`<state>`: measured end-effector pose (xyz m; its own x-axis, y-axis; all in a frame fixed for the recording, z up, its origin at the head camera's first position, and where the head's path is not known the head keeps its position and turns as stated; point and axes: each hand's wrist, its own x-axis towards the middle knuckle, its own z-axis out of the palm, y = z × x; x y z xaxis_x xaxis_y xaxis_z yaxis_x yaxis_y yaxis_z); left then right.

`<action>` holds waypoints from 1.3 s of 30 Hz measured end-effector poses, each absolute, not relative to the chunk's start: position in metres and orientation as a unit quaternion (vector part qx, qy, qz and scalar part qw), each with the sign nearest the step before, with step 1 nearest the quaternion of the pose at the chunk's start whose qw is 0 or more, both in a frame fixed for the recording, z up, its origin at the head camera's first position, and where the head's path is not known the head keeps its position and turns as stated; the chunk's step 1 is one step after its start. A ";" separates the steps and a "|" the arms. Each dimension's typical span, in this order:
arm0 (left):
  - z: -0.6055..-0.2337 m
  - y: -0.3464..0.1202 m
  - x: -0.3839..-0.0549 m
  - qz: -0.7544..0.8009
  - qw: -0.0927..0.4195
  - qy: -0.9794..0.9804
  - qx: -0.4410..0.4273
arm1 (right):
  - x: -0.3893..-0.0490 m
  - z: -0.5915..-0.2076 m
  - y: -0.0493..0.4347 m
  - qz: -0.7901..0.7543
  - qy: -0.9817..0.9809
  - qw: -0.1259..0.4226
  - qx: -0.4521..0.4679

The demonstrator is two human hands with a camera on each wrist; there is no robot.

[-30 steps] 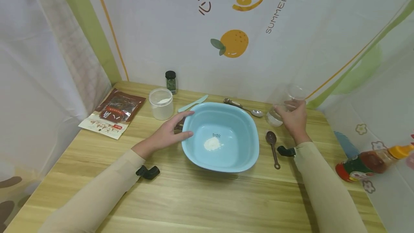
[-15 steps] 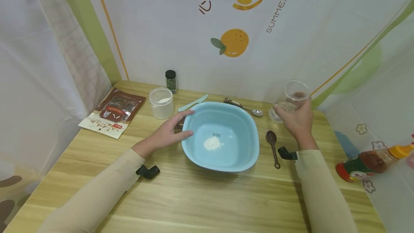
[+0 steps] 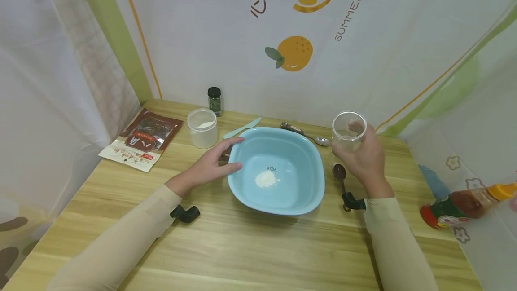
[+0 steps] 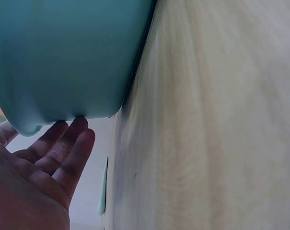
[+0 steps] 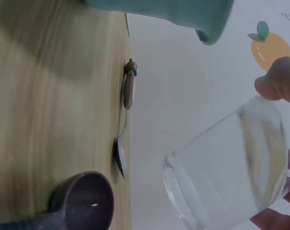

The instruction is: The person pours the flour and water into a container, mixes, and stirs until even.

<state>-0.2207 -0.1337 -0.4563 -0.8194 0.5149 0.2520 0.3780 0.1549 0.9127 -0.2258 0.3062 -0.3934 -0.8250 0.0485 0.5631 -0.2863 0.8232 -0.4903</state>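
Observation:
My left hand (image 3: pixel 208 167) grips the left rim of a light blue basin (image 3: pixel 308 183), its thumb over the edge. In the left wrist view, fingertips (image 4: pixel 80 123) press against the outer wall. A small heap of white powder (image 3: pixel 265 179) lies on the basin floor. To the right of the basin, my right hand (image 3: pixel 366 158) holds a clear cup (image 5: pixel 216 163) round its side, raised off the table and tilted. Below that hand lies a dark brown measuring spoon (image 3: pixel 339 172), its handle partly hidden by the black wrist mount.
Behind the basin lie a metal spoon (image 3: pixel 321 141) and a pale green spreader (image 3: pixel 242 128). Left of them stand a jar of white powder (image 3: pixel 203 136) and a spice bottle (image 3: pixel 215 102). A brown packet (image 3: pixel 143 140) lies far left; a sauce bottle (image 3: pixel 464 205) is at right.
My right hand has lifted the clear cup off the table at the back right and brought it left, toward the basin. The left hand and the basin stay in place.

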 end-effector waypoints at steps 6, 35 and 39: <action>-0.454 -0.133 -0.220 0.574 0.052 0.763 0.293 | -0.225 -0.396 0.306 0.250 -0.921 0.287 0.086; -0.457 -0.134 -0.220 0.565 0.046 0.767 0.300 | -0.230 -0.406 0.312 0.135 -0.921 0.315 0.187; -0.457 -0.133 -0.220 0.566 0.047 0.766 0.301 | -0.229 -0.407 0.313 0.128 -0.919 0.317 0.196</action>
<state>-0.2204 -0.1333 -0.4570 -0.8146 0.5139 0.2690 0.4076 0.1774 0.8957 -0.2294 0.3127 -0.4070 -0.7220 -0.2795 0.6329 -0.4421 0.8900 -0.1113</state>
